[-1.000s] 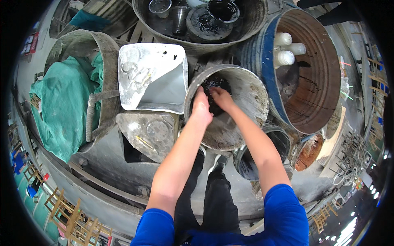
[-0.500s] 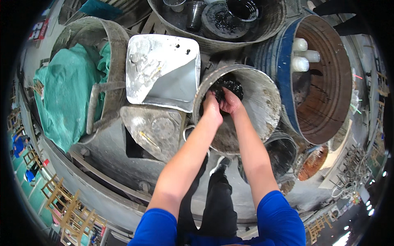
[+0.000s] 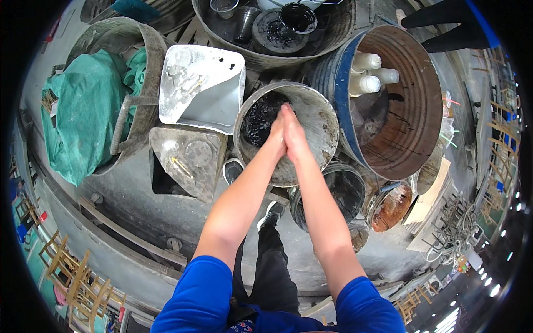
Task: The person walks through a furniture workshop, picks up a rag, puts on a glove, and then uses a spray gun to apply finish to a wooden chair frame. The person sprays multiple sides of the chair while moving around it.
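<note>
My left hand (image 3: 277,132) and my right hand (image 3: 294,132) lie palm to palm, fingers stretched forward and flat against each other. No object shows between them, though the inner palms are hidden. They are over the opening of a grey, dirt-crusted bucket (image 3: 322,119). Inside it, to the left of my fingertips, is a wet, glossy black mass (image 3: 262,119). My forearms cover part of the bucket's near rim.
A white square container (image 3: 219,108) stands left of the bucket, near a bin with green sheeting (image 3: 83,111). A blue-rimmed drum (image 3: 411,122) holding stacked cups (image 3: 363,84) is at right. Beyond is a large tub (image 3: 333,39) with black-stained vessels. A person's dark-trousered legs (image 3: 449,25) are at far right.
My hands have come up out of the black mass and now press together, palm to palm, over the bucket. The view has shifted, so the surroundings sit further left.
</note>
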Motion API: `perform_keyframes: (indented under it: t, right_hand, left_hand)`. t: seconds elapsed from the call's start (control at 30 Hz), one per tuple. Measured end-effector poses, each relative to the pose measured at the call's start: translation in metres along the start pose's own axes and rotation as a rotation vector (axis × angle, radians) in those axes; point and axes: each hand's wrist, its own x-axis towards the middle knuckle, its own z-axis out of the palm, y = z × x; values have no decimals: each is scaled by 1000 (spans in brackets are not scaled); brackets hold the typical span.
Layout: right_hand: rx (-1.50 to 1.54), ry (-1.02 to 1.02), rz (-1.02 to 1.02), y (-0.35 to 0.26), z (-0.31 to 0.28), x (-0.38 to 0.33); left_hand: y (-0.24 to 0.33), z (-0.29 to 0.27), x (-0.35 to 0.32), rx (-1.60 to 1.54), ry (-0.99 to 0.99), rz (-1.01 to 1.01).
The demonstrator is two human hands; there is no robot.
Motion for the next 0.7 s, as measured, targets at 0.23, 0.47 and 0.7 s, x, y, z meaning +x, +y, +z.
perform_keyframes:
  t: [0.23,0.47,0.7]
  right_hand:
    - [341,-57,94,20,-17,1]
    - [403,-352,236,2,-50,29]
    - [117,-183,170,5,-28,13]
  left_hand:
    - [12,-3,-36,1624,-81,588]
    - [36,12,-97,2271,-234,894]
    - [39,10,-90,2164,-177,611]
